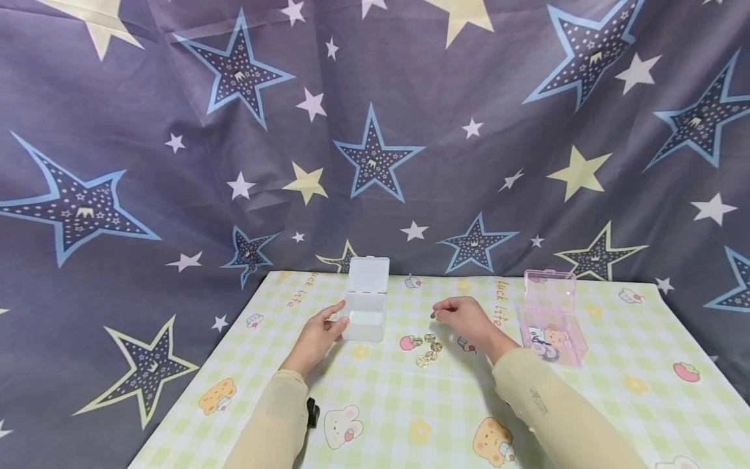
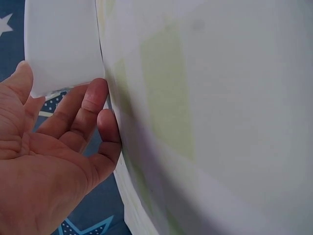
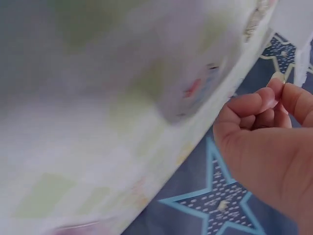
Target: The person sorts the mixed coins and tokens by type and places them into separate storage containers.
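A small white box (image 1: pixel 364 324) stands on the table with its hinged lid (image 1: pixel 369 274) raised. My left hand (image 1: pixel 319 333) is at the box's left side, thumb and fingers slightly spread. The left wrist view shows the fingertips (image 2: pixel 96 93) by the lower corner of the white wall (image 2: pixel 63 44). My right hand (image 1: pixel 465 319) pinches a small dark-looking round piece (image 1: pixel 433 316) between thumb and forefinger, raised above the table. The piece is mostly hidden by the fingers in the right wrist view. Several gold coin-like discs (image 1: pixel 430 356) lie loosely grouped in front of that hand.
To the right stands a clear pink box (image 1: pixel 577 339) with its lid (image 1: pixel 549 291) up and printed cartoon figures showing. A checked cloth (image 1: pixel 375 430) covers the table. Behind its far edge hangs a dark star-patterned curtain (image 1: pixel 410 111).
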`<state>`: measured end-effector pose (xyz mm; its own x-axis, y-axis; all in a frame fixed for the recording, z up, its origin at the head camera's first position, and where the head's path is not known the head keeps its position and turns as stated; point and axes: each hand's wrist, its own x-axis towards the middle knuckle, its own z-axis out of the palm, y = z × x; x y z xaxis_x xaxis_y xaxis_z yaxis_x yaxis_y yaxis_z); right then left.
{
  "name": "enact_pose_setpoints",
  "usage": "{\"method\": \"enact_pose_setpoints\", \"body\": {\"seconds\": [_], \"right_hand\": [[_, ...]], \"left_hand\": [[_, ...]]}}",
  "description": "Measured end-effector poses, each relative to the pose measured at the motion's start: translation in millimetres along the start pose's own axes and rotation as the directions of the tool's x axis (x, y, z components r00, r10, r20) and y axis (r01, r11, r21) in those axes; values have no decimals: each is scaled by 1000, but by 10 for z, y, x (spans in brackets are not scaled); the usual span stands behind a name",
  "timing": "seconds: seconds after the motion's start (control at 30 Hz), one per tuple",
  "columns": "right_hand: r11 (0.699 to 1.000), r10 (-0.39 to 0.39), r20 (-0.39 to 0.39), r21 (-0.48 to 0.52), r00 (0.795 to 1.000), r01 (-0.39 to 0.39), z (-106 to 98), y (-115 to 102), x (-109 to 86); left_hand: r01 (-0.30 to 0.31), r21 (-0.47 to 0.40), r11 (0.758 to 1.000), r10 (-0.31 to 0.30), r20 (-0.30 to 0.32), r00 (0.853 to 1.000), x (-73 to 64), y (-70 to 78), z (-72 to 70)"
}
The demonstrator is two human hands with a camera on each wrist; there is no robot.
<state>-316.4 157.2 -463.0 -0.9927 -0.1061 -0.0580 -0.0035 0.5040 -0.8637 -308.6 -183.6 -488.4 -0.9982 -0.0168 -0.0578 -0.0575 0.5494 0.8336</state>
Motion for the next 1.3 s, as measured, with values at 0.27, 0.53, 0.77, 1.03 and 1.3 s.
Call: {"method": "enact_pose_setpoints", "body": {"seconds": [0.27, 0.53, 0.77, 1.03, 1.3], "right_hand": [[997, -70, -2, -11, 998, 70, 236, -305, 78], [994, -103, -9, -29, 995, 103, 390, -441, 79], [994, -113, -3, -3, 994, 113, 494, -536, 69], [987, -160, 22, -18, 987, 160, 661, -637, 65], [988, -150, 60, -11, 987, 151, 781, -663, 34]], "left_hand": [[-3, 0, 1000, 3, 4, 1000, -25, 15, -6], [1, -4, 1000, 0, 13, 1000, -20, 15, 3], [0, 7, 1000, 0, 2, 1000, -28, 25, 6], [-2, -12, 1000, 2, 8, 1000, -33, 9, -6], [-4, -8, 1000, 4, 16, 1000, -20, 4, -9]]}}
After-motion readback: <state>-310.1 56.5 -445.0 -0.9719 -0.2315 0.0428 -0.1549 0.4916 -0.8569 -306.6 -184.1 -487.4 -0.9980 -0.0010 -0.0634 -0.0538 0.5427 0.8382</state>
